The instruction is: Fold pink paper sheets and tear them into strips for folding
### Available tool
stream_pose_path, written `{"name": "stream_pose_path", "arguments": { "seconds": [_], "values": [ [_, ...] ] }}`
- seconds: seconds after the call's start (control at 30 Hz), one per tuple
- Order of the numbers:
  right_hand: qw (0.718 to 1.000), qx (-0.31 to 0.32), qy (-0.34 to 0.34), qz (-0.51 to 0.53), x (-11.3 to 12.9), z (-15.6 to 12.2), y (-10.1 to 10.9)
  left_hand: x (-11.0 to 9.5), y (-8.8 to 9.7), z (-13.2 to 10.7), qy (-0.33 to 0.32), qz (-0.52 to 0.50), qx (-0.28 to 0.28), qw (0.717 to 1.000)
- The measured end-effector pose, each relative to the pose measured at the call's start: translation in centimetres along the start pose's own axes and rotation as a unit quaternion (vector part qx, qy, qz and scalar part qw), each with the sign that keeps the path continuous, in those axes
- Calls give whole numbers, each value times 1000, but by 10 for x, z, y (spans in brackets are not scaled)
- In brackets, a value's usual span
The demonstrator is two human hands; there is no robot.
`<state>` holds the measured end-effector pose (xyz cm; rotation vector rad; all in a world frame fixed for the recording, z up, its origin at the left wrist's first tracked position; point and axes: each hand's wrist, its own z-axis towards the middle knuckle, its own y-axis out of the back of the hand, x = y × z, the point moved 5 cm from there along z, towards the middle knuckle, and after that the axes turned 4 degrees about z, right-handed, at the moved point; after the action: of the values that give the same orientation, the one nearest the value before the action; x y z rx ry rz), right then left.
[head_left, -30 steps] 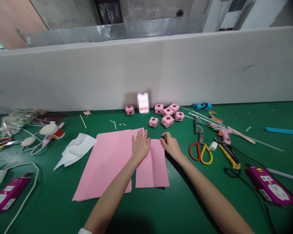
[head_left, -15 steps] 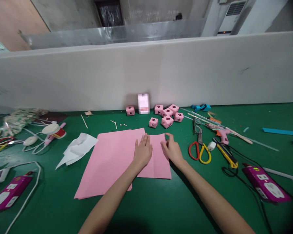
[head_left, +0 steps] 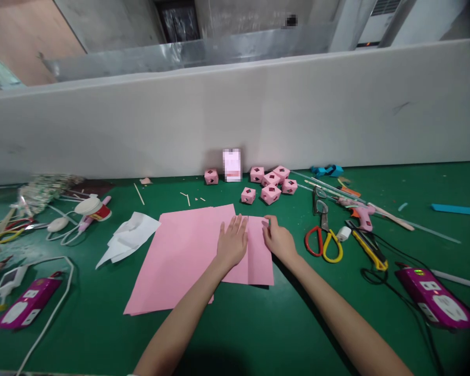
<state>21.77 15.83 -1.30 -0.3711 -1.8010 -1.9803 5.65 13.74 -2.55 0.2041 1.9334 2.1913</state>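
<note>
The creased pink sheet (head_left: 260,258) lies right of the larger paper (head_left: 180,256), under the left hand (head_left: 232,244), fingers flat, ungripping; if the right hand (head_left: 281,241), grip unclear, pulls its right edge unevenly, the crease could skew.

OK so on the table (head_left: 258,329): large sheets (head_left: 176,261) left, smaller sheet (head_left: 260,261) right beside them, left hand (head_left: 233,243) over that one, right hand (head_left: 279,237) at its right edge. Little boxes (head_left: 270,194) sit behind, in front of the panel (head_left: 160,125). Going right: scissors (head_left: 323,228), cutter (head_left: 370,250) with a glue gun (head_left: 364,215) behind it, power strip (head_left: 434,297). Left of the large sheets there's loose paper (head_left: 127,237), then a cup (head_left: 97,210) farther back.
</note>
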Motion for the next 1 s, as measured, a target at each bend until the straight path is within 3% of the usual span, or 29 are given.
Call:
{"name": "stream_pose_path", "arguments": {
  "seconds": [0.47,0.6,0.7,1.0],
  "values": [
    [995,-7,4,103,-13,-3,6,0,-2,1,7,-7,1,1000],
    [979,31,-13,202,-13,-6,9,3,-2,3,24,-5,8,1000],
    [973,59,-4,221,-10,-9,7,6,2,4,52,5,7,999],
    [979,5,-7,202,-17,-2,4,1,0,-10,11,1,57,998]
  ]
}}
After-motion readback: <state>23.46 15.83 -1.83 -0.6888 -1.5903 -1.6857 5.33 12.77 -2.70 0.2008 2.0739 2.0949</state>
